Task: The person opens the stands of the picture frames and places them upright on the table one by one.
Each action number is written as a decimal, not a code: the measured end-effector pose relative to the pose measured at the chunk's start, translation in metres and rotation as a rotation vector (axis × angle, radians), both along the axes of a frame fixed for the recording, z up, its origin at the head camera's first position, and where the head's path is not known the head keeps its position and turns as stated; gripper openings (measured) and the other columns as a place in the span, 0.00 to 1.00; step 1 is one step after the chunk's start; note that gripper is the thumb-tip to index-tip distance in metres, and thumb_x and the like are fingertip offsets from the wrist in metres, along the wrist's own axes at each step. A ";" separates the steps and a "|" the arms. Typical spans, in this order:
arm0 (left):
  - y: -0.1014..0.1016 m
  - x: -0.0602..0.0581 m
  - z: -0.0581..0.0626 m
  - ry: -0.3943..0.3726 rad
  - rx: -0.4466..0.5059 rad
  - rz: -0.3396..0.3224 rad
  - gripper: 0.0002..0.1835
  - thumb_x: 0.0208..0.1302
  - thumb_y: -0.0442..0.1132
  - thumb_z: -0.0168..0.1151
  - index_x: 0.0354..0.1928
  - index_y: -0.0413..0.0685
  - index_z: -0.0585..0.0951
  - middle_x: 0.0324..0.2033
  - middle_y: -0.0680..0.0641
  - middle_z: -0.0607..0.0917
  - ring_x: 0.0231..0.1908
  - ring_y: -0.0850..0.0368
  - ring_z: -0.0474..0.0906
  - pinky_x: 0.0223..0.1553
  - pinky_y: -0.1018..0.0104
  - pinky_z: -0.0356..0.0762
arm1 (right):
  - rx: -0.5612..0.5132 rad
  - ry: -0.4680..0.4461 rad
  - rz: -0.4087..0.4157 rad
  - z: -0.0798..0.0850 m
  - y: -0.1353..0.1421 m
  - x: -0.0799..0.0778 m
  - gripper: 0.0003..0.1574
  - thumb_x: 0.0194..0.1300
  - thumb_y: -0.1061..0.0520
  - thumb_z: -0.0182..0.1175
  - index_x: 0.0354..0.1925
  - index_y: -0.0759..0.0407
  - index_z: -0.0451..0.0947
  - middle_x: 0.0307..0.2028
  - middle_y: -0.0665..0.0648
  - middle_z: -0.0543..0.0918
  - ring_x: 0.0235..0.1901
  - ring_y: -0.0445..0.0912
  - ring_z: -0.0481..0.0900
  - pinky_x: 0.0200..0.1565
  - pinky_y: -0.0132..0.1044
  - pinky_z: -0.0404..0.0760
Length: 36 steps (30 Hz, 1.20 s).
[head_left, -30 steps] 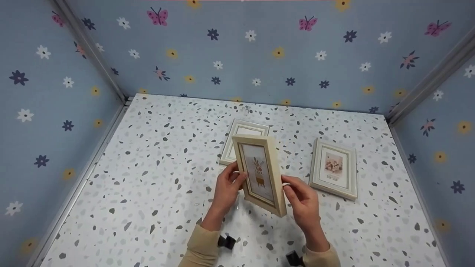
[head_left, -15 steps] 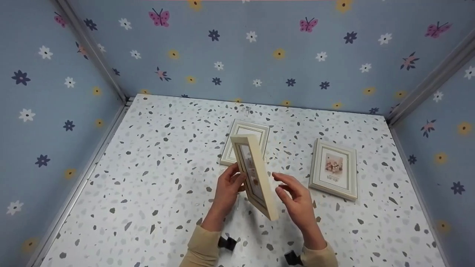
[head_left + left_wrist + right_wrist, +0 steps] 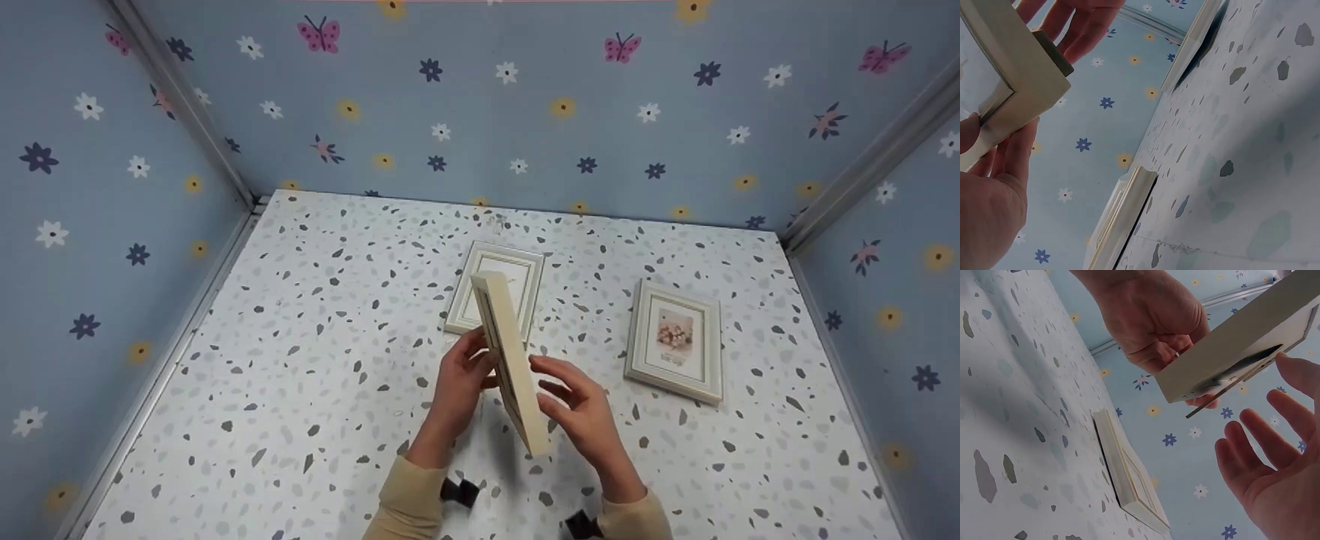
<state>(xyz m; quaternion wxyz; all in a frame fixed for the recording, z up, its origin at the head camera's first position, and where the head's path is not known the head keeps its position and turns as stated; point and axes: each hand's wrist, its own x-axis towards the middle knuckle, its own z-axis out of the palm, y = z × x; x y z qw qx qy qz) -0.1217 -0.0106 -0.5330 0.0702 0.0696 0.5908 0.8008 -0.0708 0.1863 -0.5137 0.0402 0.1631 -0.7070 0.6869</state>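
Note:
My left hand (image 3: 461,379) grips a cream picture frame (image 3: 514,364) by its left side, thumb over the front and fingers behind. The frame is held up above the table, nearly edge-on in the head view, so its picture is mostly hidden there. On its back, a thin stand leg (image 3: 1235,385) juts out at an angle in the right wrist view. Beside that back is my right hand (image 3: 574,401), palm toward it with fingers spread and loosely bent. One fingertip (image 3: 1285,363) of this hand meets the stand leg's end.
A pale frame with a white insert (image 3: 535,292) lies flat behind the held one, partly covered by it. Farther right lies another frame with a pink flower picture (image 3: 675,336). Flower-patterned walls (image 3: 491,112) enclose the speckled table (image 3: 315,300) on the back and sides.
The held frame has turned from showing its plant picture to nearly edge-on. My right hand came away from its right edge and moved left, round behind it. The left hand keeps its grip.

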 end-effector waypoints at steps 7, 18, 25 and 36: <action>0.000 0.000 0.001 -0.004 0.022 -0.023 0.25 0.71 0.41 0.62 0.67 0.44 0.71 0.54 0.39 0.79 0.52 0.46 0.81 0.43 0.51 0.84 | -0.024 0.019 0.043 -0.001 -0.007 -0.001 0.26 0.64 0.71 0.63 0.61 0.64 0.78 0.58 0.62 0.80 0.59 0.54 0.76 0.56 0.50 0.78; 0.000 0.000 0.003 -0.016 -0.003 -0.014 0.24 0.70 0.40 0.63 0.65 0.44 0.73 0.51 0.40 0.83 0.47 0.47 0.83 0.39 0.54 0.85 | -0.013 0.006 0.040 -0.011 -0.010 -0.006 0.27 0.64 0.71 0.64 0.61 0.67 0.76 0.58 0.62 0.79 0.59 0.52 0.76 0.58 0.49 0.77; 0.000 0.001 0.004 -0.024 -0.009 -0.008 0.23 0.71 0.38 0.62 0.65 0.44 0.74 0.50 0.41 0.83 0.47 0.47 0.83 0.40 0.54 0.85 | -0.025 -0.033 0.116 -0.014 -0.009 -0.007 0.27 0.67 0.67 0.63 0.64 0.66 0.74 0.60 0.62 0.78 0.62 0.52 0.74 0.61 0.51 0.73; -0.003 0.001 0.000 -0.034 -0.020 -0.014 0.22 0.71 0.37 0.61 0.65 0.43 0.73 0.50 0.40 0.83 0.48 0.47 0.83 0.41 0.52 0.84 | -0.071 -0.065 0.147 -0.016 -0.004 -0.008 0.26 0.67 0.65 0.63 0.63 0.64 0.76 0.61 0.64 0.77 0.62 0.56 0.74 0.59 0.49 0.75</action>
